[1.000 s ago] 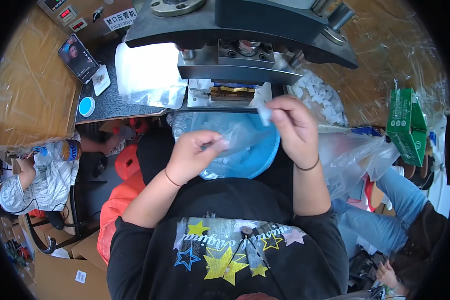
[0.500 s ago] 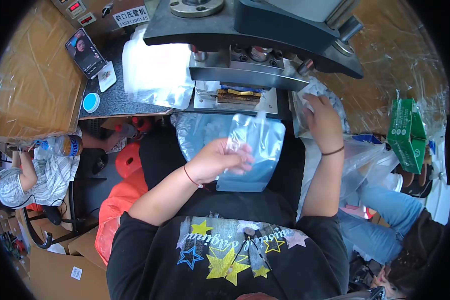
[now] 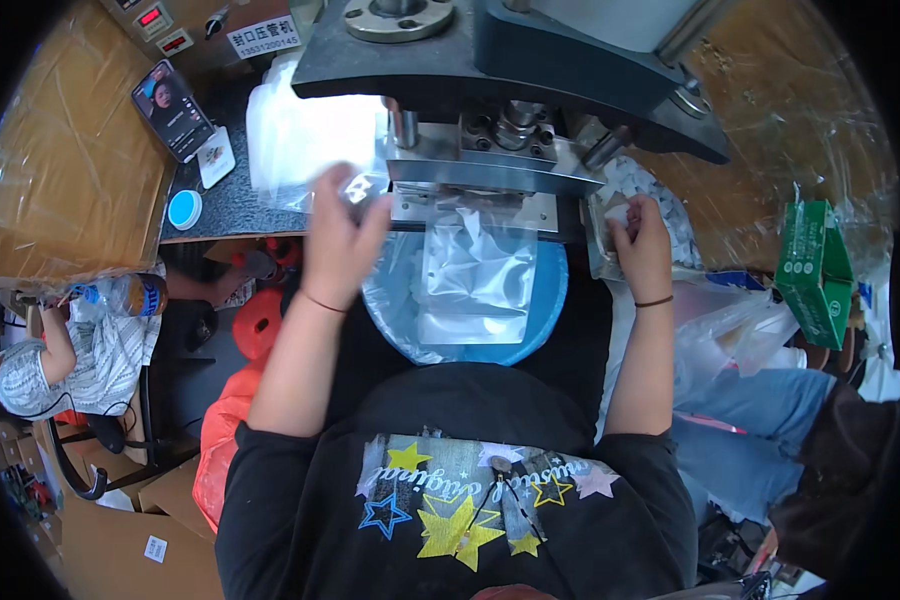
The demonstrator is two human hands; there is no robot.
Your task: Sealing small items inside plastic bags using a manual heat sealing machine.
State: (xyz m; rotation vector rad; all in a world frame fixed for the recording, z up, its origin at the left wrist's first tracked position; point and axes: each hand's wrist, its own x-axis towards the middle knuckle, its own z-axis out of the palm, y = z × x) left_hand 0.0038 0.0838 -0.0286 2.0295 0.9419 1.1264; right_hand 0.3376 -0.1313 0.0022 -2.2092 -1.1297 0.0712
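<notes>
A clear plastic pouch (image 3: 478, 285) hangs from the metal press (image 3: 500, 176), its top edge under the lowered jaw. Below it is a blue basin (image 3: 550, 300) lined with clear plastic. My left hand (image 3: 342, 235), blurred by motion, is at the near right corner of a stack of clear pouches (image 3: 315, 140); thumb and fingers look apart. At the right of the press, my right hand (image 3: 644, 245) pinches a small white plastic piece (image 3: 618, 214), mostly hidden by the fingers. It is over a tray with many small white pieces (image 3: 660, 200).
A phone (image 3: 173, 110) leans at the left beside a round blue-topped tub (image 3: 184, 208). Wrapped cardboard (image 3: 70, 150) stands on the left. On the right are a green box (image 3: 815, 270) and clear plastic bags (image 3: 735, 320). Other people sit at both sides.
The press jaw came down. My left hand let go of the pouch, now hanging from the press, and moved left to the stack. My right hand stayed by the small white pieces.
</notes>
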